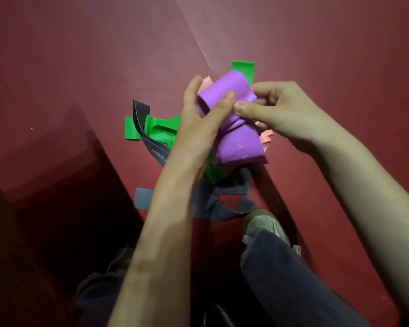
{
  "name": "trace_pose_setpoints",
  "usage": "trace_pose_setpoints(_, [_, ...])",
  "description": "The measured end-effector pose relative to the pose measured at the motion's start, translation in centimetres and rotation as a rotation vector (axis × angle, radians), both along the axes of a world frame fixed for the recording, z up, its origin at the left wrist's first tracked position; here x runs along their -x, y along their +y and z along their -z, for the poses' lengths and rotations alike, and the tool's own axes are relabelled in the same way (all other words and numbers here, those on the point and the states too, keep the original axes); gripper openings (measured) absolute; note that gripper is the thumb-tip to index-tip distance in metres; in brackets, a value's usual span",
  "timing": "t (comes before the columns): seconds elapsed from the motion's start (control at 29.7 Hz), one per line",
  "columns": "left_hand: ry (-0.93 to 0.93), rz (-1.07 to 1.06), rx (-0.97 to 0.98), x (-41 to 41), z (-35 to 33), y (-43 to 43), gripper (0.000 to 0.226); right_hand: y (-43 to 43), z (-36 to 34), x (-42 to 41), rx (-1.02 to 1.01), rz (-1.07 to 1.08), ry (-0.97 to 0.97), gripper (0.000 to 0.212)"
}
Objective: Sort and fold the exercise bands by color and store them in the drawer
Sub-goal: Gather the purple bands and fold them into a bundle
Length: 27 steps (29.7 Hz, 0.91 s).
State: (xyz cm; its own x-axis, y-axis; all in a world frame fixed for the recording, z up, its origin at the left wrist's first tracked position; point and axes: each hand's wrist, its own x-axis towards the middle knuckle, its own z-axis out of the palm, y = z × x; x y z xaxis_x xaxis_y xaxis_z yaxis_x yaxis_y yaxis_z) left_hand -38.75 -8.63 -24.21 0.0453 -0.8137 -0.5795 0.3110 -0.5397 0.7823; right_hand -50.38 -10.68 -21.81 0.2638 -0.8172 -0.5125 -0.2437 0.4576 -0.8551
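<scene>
A purple exercise band (234,140), partly folded over on itself, is held up above the floor between both hands. My left hand (198,128) grips its left side with the thumb on top of the fold. My right hand (276,109) pinches the fold's right edge. Below lies a loose pile: green bands (158,131), with another green band (243,67) behind the purple one, grey bands (222,199), a dark grey printed band (149,142) and pink bands (267,138), partly hidden by my hands.
The pile lies on dark red floor mats (104,55) with a seam running diagonally. A dark shadowed step or furniture edge (45,197) is at the lower left. My shoe (265,225) and trouser legs (288,274) stand just below the pile.
</scene>
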Motion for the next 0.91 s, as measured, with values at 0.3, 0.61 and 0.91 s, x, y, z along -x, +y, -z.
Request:
trace_pose_setpoints(0.3, [0.079,0.140,0.049,-0.3,0.2,0.5,0.039,-1.1,0.3,0.2,0.234,0.101,-0.195,0.018])
trace_pose_setpoints(0.61, [-0.066,0.280,0.176,-0.6,0.1,0.6,0.051,-0.9,1.1,-0.2,0.104,0.222,-0.361,0.008])
trace_pose_setpoints(0.91, [-0.106,0.324,0.095,-0.4,0.0,0.2,0.029,-0.6,2.0,-1.5,-0.088,0.347,-0.532,0.020])
